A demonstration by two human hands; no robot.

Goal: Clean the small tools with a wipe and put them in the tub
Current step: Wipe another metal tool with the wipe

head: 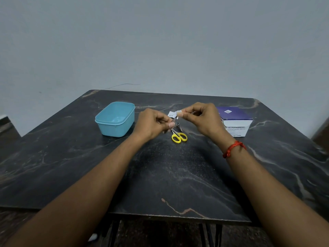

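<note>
Grey-blue wall behind, dark marble-patterned table (178, 175) in front of me, and both my hands are raised together over its far half. My left hand (153, 123) is curled, thumb and forefinger pinching a slim metal tool (175, 119); it is too small to name for certain, though it could be tweezers. My right hand (204, 118), a red thread (233, 148) on its wrist, has its fingers bent in and pinches a white wipe (171, 114) right at the tool's upper end. Whether that scrap is the swab itself or its torn sachet, I cannot tell.

At six o'clock from my fingertips, down on the table, lie a dark nail clipper (179, 126) and yellow-handled scissors (179, 136), just beside each other. The blue tub (114, 130) sits at nine o'clock from my left hand, open-topped. The alcohol swab box (235, 122) is at three o'clock from my right.

I judge the tool light, stiff and slick, more so once wet, so I would hold it low on the shank and run the wipe along the free end. The wipe is limp and thin; it needs folding round the metal rather than dabbing. The scissors are best lifted by their handles.
</note>
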